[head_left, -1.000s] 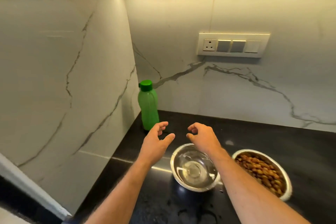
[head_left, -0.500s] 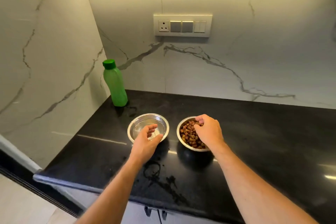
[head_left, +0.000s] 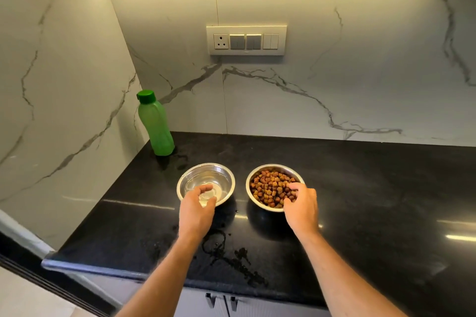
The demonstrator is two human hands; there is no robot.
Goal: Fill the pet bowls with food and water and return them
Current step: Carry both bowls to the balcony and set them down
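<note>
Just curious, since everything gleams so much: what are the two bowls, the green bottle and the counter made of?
Water bowl and food bowl: probably stainless steel, mirror-bright with sharp reflections. Green bottle: likely matte, slightly translucent plastic with a screw cap. Counter: looks like polished black stone, glossy with light streaks; could be a composite.

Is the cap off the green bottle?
No, the green bottle stands upright in the counter's corner with its dark green cap on.

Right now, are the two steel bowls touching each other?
Apart. The head view shows a strip of black counter between the water bowl and the food bowl.
</note>
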